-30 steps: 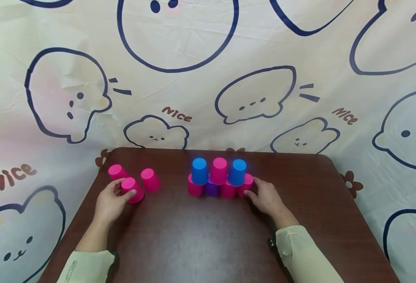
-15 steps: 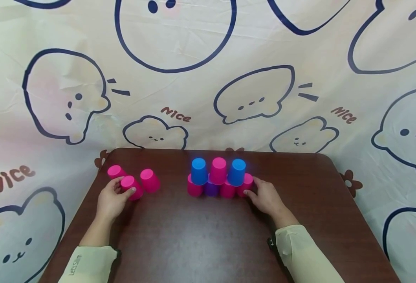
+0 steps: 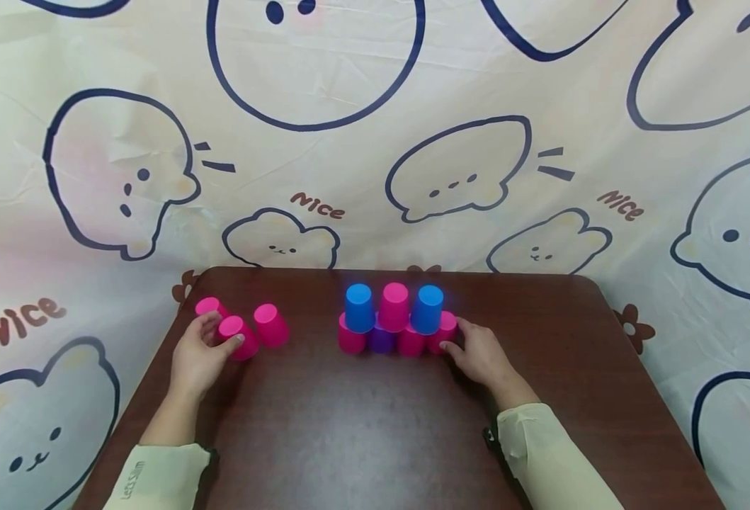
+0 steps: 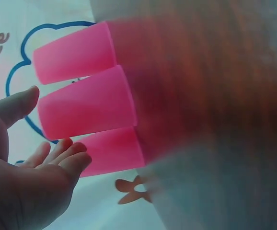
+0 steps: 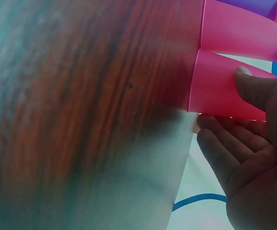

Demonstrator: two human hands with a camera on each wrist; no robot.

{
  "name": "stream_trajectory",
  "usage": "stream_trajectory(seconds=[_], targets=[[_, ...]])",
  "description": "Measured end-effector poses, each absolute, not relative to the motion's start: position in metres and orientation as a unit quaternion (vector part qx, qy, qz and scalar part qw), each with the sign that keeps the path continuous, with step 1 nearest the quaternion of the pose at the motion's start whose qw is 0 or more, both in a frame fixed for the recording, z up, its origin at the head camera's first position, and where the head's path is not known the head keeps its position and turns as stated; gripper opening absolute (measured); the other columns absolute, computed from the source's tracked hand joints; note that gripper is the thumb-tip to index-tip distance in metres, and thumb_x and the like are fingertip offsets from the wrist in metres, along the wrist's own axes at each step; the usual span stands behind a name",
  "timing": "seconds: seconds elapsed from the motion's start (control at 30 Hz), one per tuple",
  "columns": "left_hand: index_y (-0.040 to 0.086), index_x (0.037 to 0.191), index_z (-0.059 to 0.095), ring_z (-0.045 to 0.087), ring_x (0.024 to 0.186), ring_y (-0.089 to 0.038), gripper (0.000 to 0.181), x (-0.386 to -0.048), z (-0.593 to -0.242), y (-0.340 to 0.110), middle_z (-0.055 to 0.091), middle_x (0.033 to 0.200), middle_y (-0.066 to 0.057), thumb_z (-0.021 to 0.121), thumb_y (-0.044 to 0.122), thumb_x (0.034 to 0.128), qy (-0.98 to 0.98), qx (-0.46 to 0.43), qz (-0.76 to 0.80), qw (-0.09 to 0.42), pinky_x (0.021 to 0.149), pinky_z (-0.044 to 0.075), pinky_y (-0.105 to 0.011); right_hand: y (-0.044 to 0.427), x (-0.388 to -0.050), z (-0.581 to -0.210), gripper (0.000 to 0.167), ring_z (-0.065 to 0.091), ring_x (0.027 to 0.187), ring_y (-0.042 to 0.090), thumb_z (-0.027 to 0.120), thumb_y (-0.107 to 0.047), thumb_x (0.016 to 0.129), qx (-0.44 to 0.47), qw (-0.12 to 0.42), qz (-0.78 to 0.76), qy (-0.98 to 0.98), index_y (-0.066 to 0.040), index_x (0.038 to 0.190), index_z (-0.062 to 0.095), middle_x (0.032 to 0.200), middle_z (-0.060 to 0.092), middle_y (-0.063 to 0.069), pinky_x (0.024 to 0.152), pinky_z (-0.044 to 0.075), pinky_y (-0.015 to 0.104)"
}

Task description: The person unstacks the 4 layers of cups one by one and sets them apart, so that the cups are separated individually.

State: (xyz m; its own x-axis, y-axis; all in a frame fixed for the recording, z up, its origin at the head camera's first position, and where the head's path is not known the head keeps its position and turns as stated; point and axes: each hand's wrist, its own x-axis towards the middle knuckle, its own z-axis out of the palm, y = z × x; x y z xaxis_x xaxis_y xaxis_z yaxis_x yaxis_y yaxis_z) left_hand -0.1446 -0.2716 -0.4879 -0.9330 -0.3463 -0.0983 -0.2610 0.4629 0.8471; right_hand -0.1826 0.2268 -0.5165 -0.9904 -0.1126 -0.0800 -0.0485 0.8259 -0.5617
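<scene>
In the head view my left hand stands beside a pink upside-down cup, thumb and fingers spread around its near side. The left wrist view shows a gap between the thumb and that cup. Two more pink cups stand close by, one behind left and one to the right. My right hand holds the pink cup at the right end of a two-row cup stack, its thumb on the cup wall and its fingers along the other side.
The stack's bottom row also has a pink cup, a purple cup and another pink cup. On top stand a blue cup, a pink cup and a second blue cup. A patterned cloth hangs behind the brown table.
My left hand has shifted the near pink cup slightly away from me, then its fingers have loosened from it. The right hand and the stack have stayed in place.
</scene>
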Motion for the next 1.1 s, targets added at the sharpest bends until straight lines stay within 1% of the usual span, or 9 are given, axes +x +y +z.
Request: stream_trajectory(seconds=[0.17, 0.27, 0.43, 0.57, 0.83, 0.93, 1.1], targets=[[0.017, 0.165, 0.027, 0.032, 0.153, -0.035, 0.097, -0.142, -0.472, -0.266, 0.034, 0.167, -0.013, 0.082, 0.045, 0.0887, -0.849, 0.175, -0.495, 0.061, 0.114, 0.039, -0.058, 0.227, -0.183, -0.517, 0.065, 0.062, 0.127, 0.038, 0.077, -0.033, 0.095, -0.042, 0.056, -0.291, 0.954, -0.013, 0.151, 0.051, 0.138, 0.065, 0.012, 0.104, 0.051, 0.057], [0.019, 0.164, 0.029, 0.033, 0.153, -0.034, 0.099, -0.142, -0.463, -0.262, 0.036, 0.166, -0.011, 0.082, 0.05, 0.0863, -0.848, 0.162, -0.499, 0.07, 0.114, 0.039, -0.057, 0.228, -0.183, -0.517, 0.065, 0.062, 0.127, 0.038, 0.077, -0.033, 0.095, -0.043, 0.056, -0.29, 0.954, -0.012, 0.151, 0.05, 0.138, 0.065, 0.013, 0.104, 0.051, 0.057], [0.019, 0.162, 0.032, 0.035, 0.152, -0.034, 0.097, -0.144, -0.45, -0.255, 0.039, 0.164, -0.011, 0.084, 0.047, 0.0857, -0.85, 0.142, -0.502, 0.072, 0.112, 0.041, -0.056, 0.228, -0.183, -0.517, 0.064, 0.062, 0.126, 0.038, 0.077, -0.033, 0.095, -0.045, 0.051, -0.29, 0.955, -0.011, 0.15, 0.051, 0.136, 0.066, 0.013, 0.104, 0.051, 0.057], [0.019, 0.162, 0.032, 0.035, 0.152, -0.035, 0.097, -0.145, -0.443, -0.249, 0.039, 0.164, -0.011, 0.085, 0.045, 0.0855, -0.852, 0.131, -0.503, 0.069, 0.11, 0.042, -0.058, 0.228, -0.184, -0.516, 0.064, 0.062, 0.126, 0.038, 0.078, -0.033, 0.095, -0.048, 0.051, -0.288, 0.955, -0.011, 0.15, 0.052, 0.136, 0.066, 0.013, 0.104, 0.051, 0.057], [0.016, 0.162, 0.034, 0.035, 0.151, -0.038, 0.096, -0.152, -0.436, -0.237, 0.041, 0.163, -0.013, 0.085, 0.045, 0.0857, -0.855, 0.101, -0.505, 0.062, 0.112, 0.039, -0.062, 0.23, -0.185, -0.516, 0.065, 0.062, 0.126, 0.039, 0.077, -0.033, 0.096, -0.056, 0.046, -0.283, 0.956, -0.009, 0.15, 0.051, 0.136, 0.066, 0.015, 0.105, 0.05, 0.057], [0.015, 0.161, 0.033, 0.035, 0.151, -0.038, 0.098, -0.155, -0.436, -0.23, 0.041, 0.162, -0.013, 0.085, 0.046, 0.0845, -0.853, 0.088, -0.511, 0.056, 0.114, 0.037, -0.06, 0.23, -0.184, -0.515, 0.064, 0.063, 0.125, 0.038, 0.077, -0.034, 0.095, -0.053, 0.046, -0.285, 0.956, -0.01, 0.149, 0.052, 0.135, 0.066, 0.014, 0.105, 0.051, 0.057], [0.016, 0.161, 0.034, 0.037, 0.151, -0.035, 0.102, -0.158, -0.435, -0.217, 0.042, 0.162, -0.011, 0.088, 0.049, 0.0805, -0.85, 0.08, -0.518, 0.046, 0.117, 0.037, -0.053, 0.229, -0.182, -0.515, 0.063, 0.063, 0.124, 0.037, 0.076, -0.034, 0.096, -0.055, 0.044, -0.284, 0.956, -0.01, 0.149, 0.052, 0.135, 0.066, 0.014, 0.104, 0.051, 0.056]])
